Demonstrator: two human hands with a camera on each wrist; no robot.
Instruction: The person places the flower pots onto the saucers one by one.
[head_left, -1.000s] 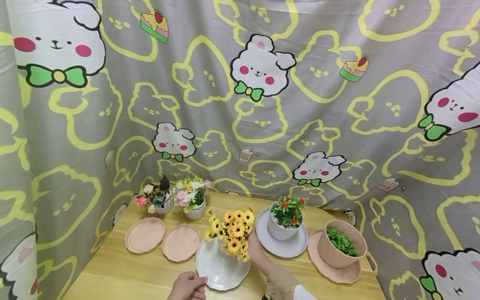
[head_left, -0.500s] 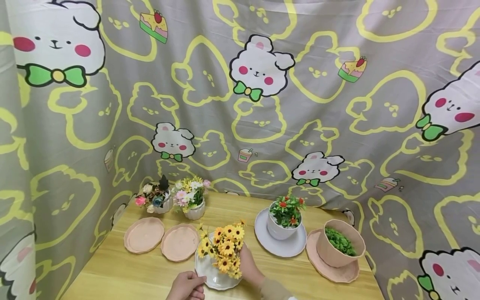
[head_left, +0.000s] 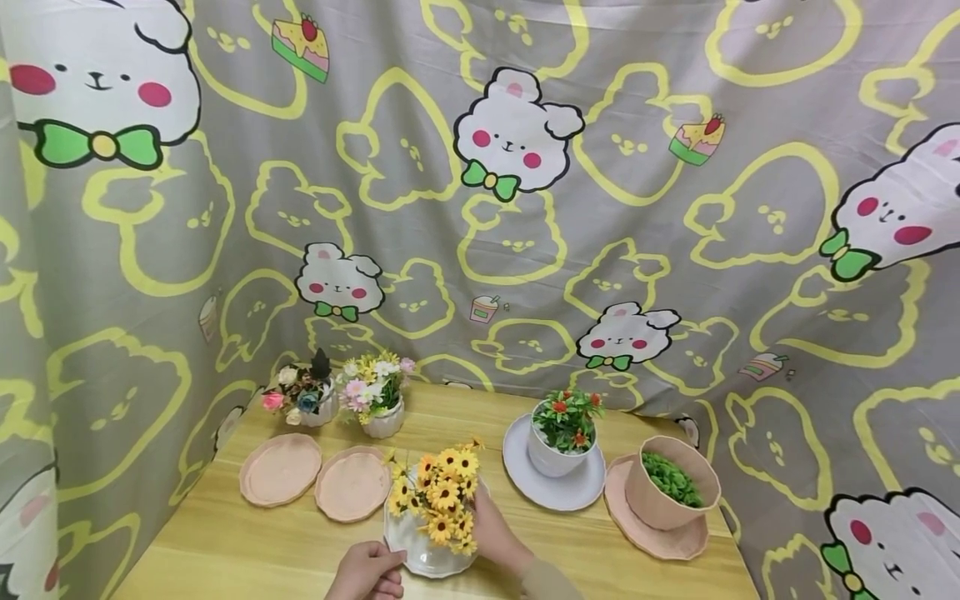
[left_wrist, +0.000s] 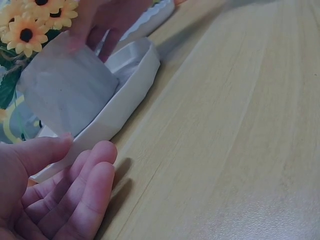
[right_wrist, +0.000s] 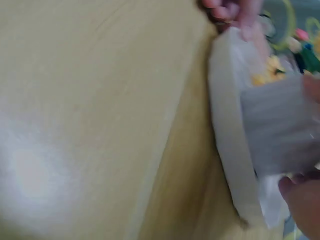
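Note:
In the head view, a glossy white scalloped plate [head_left: 429, 560] lies near the table's front. My left hand [head_left: 367, 572] holds its left rim, with the thumb over the edge and the fingers outside. My right hand [head_left: 495, 529] grips a pale grey-white flower pot [left_wrist: 70, 85] from the right. Yellow daisy-like flowers [head_left: 442, 500] fill this pot and hide most of it from the head camera. Tilted wrist views show the pot's base inside the plate's raised rim; whether it bears fully on the plate I cannot tell.
Two pink plates [head_left: 280, 471] lie at left, before two small white pots of mixed flowers [head_left: 382, 421]. A white pot with red blooms [head_left: 558, 450] stands on a lavender plate [head_left: 517, 479]. At right, a pink pot [head_left: 660, 504] stands on a pink plate [head_left: 667, 546]. Patterned curtains surround the table.
My right hand has brought the yellow-flower pot leftward and down over the white plate. My left hand stays at the plate's rim. The head view has shifted slightly.

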